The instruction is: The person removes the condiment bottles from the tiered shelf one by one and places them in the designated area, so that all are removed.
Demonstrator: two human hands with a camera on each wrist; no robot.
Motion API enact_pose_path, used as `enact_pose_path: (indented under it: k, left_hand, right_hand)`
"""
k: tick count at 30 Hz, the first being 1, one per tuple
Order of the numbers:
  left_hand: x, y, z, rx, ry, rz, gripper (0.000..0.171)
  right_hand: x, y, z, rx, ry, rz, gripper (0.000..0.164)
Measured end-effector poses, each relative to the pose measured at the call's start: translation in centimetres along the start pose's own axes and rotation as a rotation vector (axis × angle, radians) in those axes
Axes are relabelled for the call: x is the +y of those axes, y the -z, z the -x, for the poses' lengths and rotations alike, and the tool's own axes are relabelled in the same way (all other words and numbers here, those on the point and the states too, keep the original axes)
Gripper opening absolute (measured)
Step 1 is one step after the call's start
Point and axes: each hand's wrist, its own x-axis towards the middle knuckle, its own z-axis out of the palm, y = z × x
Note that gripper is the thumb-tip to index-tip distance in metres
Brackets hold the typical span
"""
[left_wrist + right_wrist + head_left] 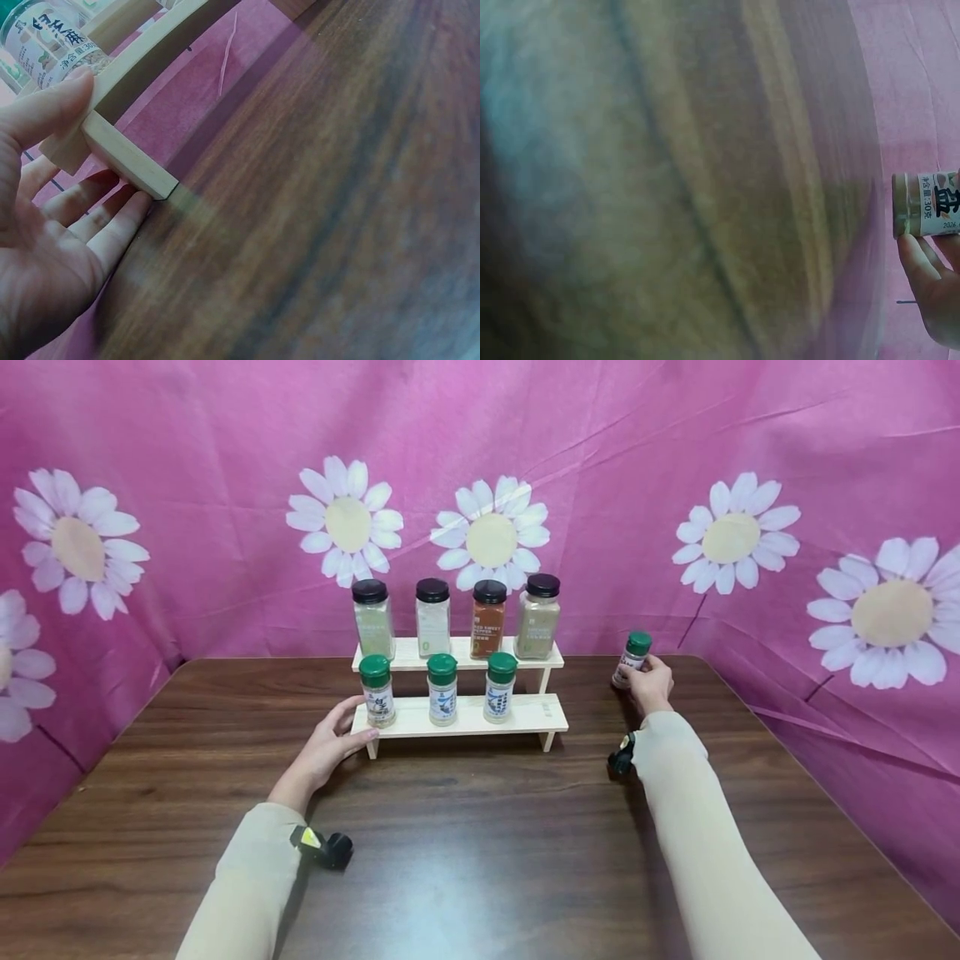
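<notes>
At the left end of a two-step wooden spice rack (536, 714), my left hand (327, 747) grips the lower step, thumb against the board. In the left wrist view its fingers lie beside the rack's short leg (129, 154). Just above the thumb stands a sesame jar (56, 45), one of three green-lidded jars on that step. Off to the right, my right hand (651, 683) holds another green-lidded spice jar (628, 665), slightly tilted, near the table's back edge. The right wrist view shows this jar's clear base (907, 206) and part of its label; the rest is cut off.
Several black-lidded jars, among them a red pepper jar (488, 622), stand on the rack's upper step (406, 652). The dark wooden table (450, 827) extends around the rack. A pink cloth with daisies (615, 460) hangs behind it.
</notes>
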Motion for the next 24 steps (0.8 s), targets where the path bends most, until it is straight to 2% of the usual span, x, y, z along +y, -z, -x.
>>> enact_pose_path:
  k: [9,24]
  left_hand:
    - [-0.05,0.1,-0.02,0.0,-0.019,0.001,0.064]
    - [0.14,-0.01,-0.04,0.012,0.002,-0.011,0.065]
  right_hand:
    - [0.57,-0.08,-0.02,-0.009,0.007,0.029,0.049]
    - [0.81,0.18,0.04,-0.018,-0.002,0.022,0.05]
